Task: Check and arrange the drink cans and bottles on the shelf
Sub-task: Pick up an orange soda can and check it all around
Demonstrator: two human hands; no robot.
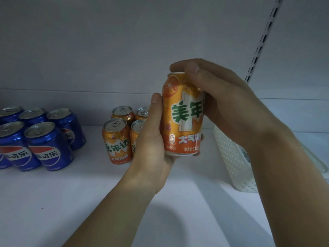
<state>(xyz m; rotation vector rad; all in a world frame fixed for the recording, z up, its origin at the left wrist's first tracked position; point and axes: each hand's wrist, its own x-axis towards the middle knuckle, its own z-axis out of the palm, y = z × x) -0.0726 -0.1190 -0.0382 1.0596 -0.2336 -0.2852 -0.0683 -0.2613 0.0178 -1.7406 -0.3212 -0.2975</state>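
An orange soda can (183,118) is held upright above the white shelf (89,202), label facing me. My left hand (153,145) cups its lower left side and base, thumb up along the wall. My right hand (219,102) wraps over the can's top and right side, thumb on the rim. Behind my left hand several more orange cans (116,139) stand in a cluster on the shelf, partly hidden. At the far left stands a group of several blue cola cans (48,145).
A white perforated plastic basket (231,161) sits on the shelf at the right, mostly behind my right forearm. A slotted metal upright (261,41) runs up the back wall at the right. Bare shelf surface lies in front of the cans.
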